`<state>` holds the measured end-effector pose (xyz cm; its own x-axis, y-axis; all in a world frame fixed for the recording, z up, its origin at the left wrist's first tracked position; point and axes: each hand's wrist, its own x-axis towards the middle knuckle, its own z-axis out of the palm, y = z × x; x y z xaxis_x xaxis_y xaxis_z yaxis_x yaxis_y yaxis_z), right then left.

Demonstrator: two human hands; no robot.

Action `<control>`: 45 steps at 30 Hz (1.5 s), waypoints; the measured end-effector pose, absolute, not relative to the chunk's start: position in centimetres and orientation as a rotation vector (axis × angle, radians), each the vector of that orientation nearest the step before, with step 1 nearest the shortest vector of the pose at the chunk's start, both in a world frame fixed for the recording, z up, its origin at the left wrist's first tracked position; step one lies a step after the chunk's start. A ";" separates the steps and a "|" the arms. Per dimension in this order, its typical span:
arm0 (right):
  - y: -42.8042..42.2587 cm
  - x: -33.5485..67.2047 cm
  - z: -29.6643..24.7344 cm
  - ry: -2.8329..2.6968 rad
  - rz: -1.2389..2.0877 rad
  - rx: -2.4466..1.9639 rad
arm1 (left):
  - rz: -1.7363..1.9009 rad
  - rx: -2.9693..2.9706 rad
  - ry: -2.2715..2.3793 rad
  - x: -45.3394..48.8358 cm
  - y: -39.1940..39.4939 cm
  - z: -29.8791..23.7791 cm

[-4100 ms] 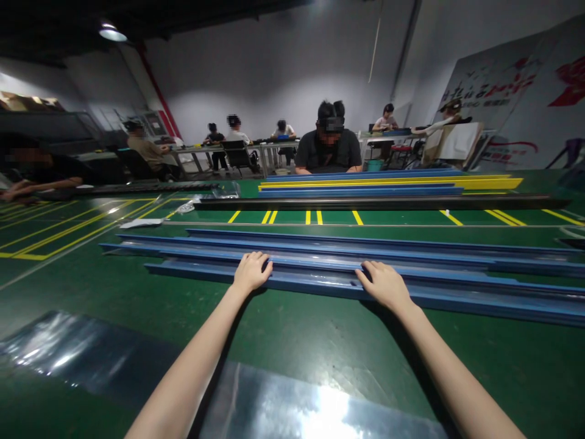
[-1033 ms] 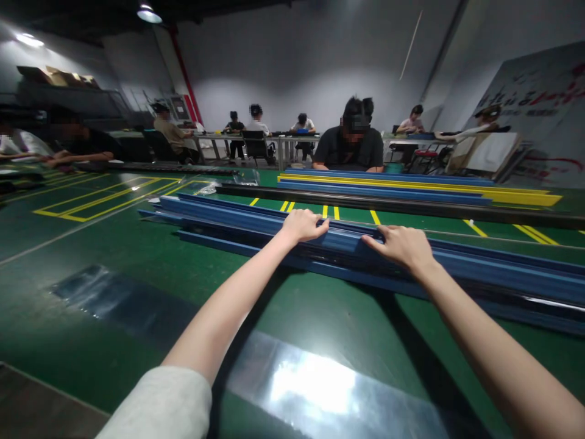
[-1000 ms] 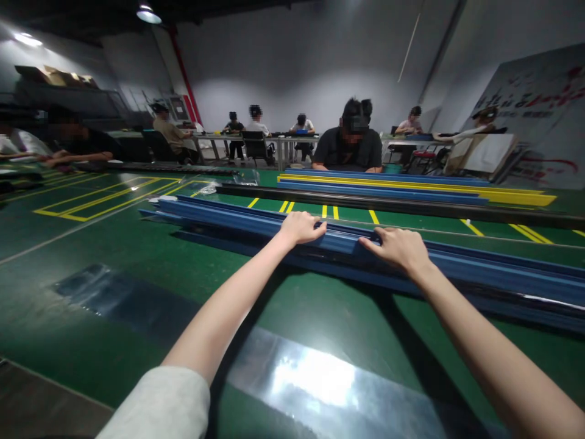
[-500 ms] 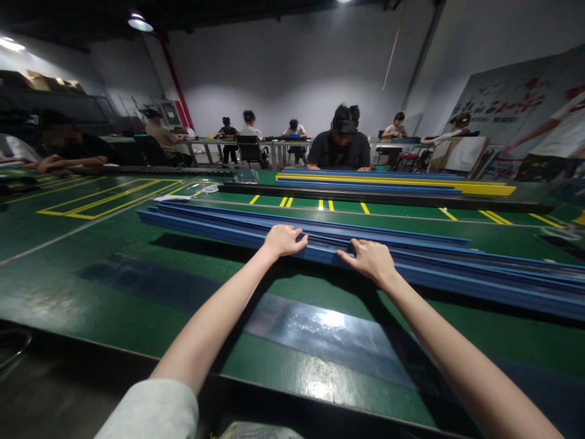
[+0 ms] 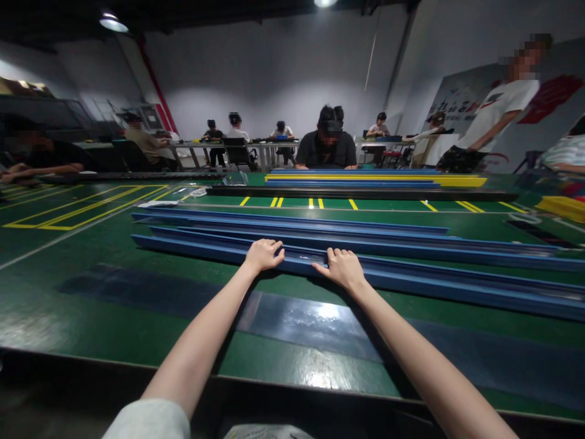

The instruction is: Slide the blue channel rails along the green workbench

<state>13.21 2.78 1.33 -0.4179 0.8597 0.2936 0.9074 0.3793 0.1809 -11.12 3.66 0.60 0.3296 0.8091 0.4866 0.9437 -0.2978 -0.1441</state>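
Note:
Several long blue rails lie side by side across the green table. My left hand is curled over the near edge of the nearest blue rail. My right hand grips the same rail a little to the right, fingers bent over its top. Both arms reach straight forward from the table's near edge.
A glossy clear film strip lies on the table in front of the rails. Beyond them lie a black bar and yellow and blue rails. A person in black sits opposite; other people work at the left, right and back.
The blue rails were tilted up off the table a second ago and now lie flat. They have come nearer to the table's near edge. My hands have stayed on the nearest rail.

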 end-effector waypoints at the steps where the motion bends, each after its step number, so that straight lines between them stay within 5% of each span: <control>1: 2.6 12.9 1.2 -2.482 -0.463 -1.594 | -0.447 -2.203 -1.545 -11.4 3.5 0.4; 12: 1.8 13.3 1.4 -2.475 -0.371 -1.480 | -0.353 -2.142 -1.780 -9.4 1.5 0.9; 26: 1.1 24.2 -0.4 -2.172 -0.439 -1.602 | -0.475 -2.420 -1.602 5.9 2.1 0.7; 45: 0.2 25.6 -0.9 -2.337 -0.455 -1.417 | -0.427 -2.269 -1.738 0.1 1.8 1.0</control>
<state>25.64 0.21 -0.95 -0.4267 0.7741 0.4677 0.8930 0.4424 0.0825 0.14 1.83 1.00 0.2450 0.8927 0.3782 0.9664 -0.2563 -0.0209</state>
